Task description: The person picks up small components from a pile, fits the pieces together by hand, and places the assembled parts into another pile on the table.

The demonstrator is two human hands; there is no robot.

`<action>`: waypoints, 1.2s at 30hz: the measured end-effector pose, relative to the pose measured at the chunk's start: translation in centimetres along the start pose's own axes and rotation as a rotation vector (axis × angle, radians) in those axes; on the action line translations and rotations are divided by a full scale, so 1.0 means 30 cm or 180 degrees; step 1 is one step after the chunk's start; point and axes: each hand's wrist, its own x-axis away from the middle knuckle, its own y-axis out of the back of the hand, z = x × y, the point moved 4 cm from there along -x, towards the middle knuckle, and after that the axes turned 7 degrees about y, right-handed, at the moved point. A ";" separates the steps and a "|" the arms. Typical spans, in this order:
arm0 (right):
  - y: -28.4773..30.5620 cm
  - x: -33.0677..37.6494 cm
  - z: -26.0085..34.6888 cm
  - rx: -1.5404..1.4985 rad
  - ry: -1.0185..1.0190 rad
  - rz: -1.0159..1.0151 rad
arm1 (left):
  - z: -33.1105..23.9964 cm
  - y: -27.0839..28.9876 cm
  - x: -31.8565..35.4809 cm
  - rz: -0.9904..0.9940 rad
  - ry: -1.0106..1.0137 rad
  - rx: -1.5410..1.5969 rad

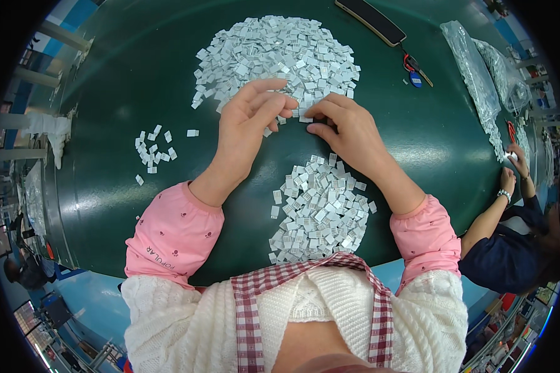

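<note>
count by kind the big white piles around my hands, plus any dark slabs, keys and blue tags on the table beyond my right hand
Big white piles: 2
Dark slab: 1
Key: 1
Blue tag: 1
Total: 5

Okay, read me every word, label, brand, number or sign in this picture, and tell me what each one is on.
Left pink sleeve cover: a line of dark capital letters, legible, but I won't copy the wording.
Blue key tag: a pale patch, too small to read.
Small white rectangular pieces: fine dark marks, too small to tell whether they are text.
</note>
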 end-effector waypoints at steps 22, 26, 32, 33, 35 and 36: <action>0.035 0.000 0.047 -0.0701 0.0461 -0.0814 | 0.037 -0.010 0.023 0.0643 0.1099 0.0072; 0.008 0.006 0.019 -0.0924 0.0439 -0.0753 | 0.050 -0.009 0.016 0.0609 0.1320 0.0270; 0.009 0.004 -0.011 -0.1410 0.0244 -0.0691 | 0.024 -0.033 0.011 0.0551 0.1188 0.0051; 0.019 0.005 -0.012 -0.1460 0.0210 -0.0693 | 0.018 -0.039 0.010 0.0524 0.1148 0.0001; 0.024 0.010 -0.006 -0.1664 0.0192 -0.0789 | 0.024 -0.047 0.011 0.0482 0.1204 -0.0041; 0.034 0.017 -0.010 -0.1746 0.0204 -0.0781 | 0.027 -0.060 0.008 0.0467 0.1227 -0.0064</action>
